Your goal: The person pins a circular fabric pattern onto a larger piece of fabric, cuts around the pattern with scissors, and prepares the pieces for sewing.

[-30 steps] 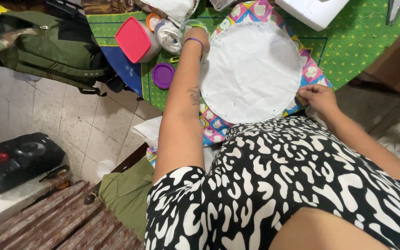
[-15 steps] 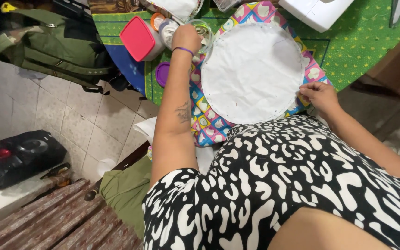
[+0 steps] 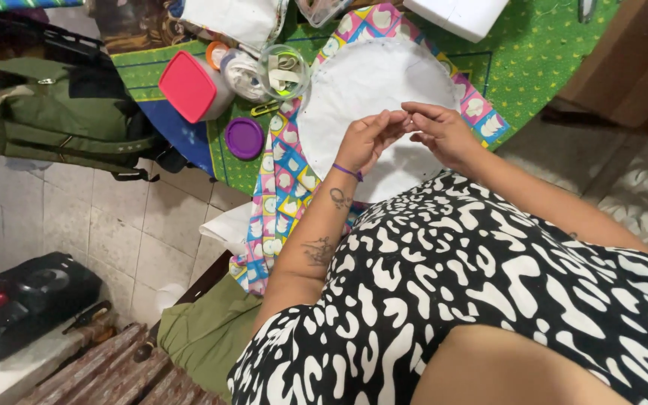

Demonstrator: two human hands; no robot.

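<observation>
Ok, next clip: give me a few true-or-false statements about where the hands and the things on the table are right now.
1. The left hand and the right hand meet fingertip to fingertip over the white round fabric piece. True.
2. The left hand is reaching into the clear round container. False: it is over the white piece, apart from the container.
3. A purple lid lies on the green table cover. True.
4. The box with the pink lid sits to the right of the white piece. False: it sits to its left.
</observation>
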